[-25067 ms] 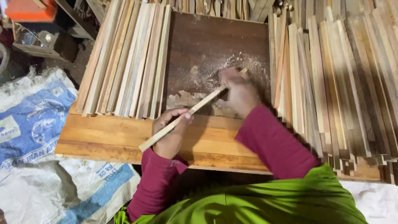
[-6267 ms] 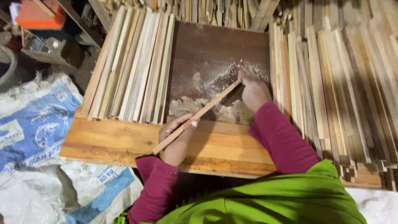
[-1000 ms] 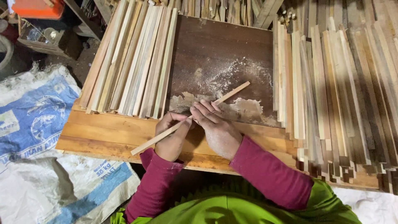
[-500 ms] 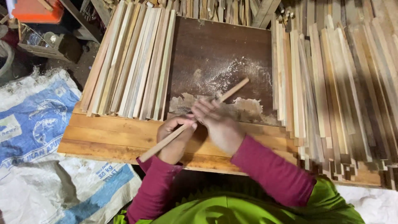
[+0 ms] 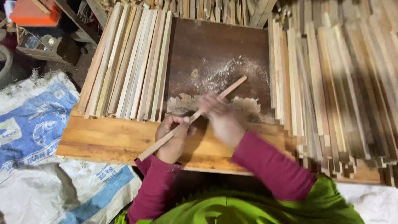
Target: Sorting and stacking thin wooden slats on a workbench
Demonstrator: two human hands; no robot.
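Note:
A long thin wooden stick (image 5: 232, 86) lies slanted across the dark brown board (image 5: 215, 49), its near end over the light wooden bench (image 5: 103, 139). My left hand (image 5: 173, 137) grips the stick near its lower part. My right hand (image 5: 222, 118) rests on the stick a little higher up; it is motion-blurred, and I cannot tell what, if anything, it holds against the stick. Pale sawdust (image 5: 226, 74) lies scattered on the board around the stick's far end.
A row of pale wooden sticks (image 5: 128, 62) lies left of the board. A large stack of sticks (image 5: 336, 83) fills the right side. Woven sacks (image 5: 37, 137) cover the floor at left. An orange box (image 5: 29, 11) sits at top left.
My right hand has slid from the stick's far end down to just above my left hand, and over the last second has edged back up. The stick has shifted slightly.

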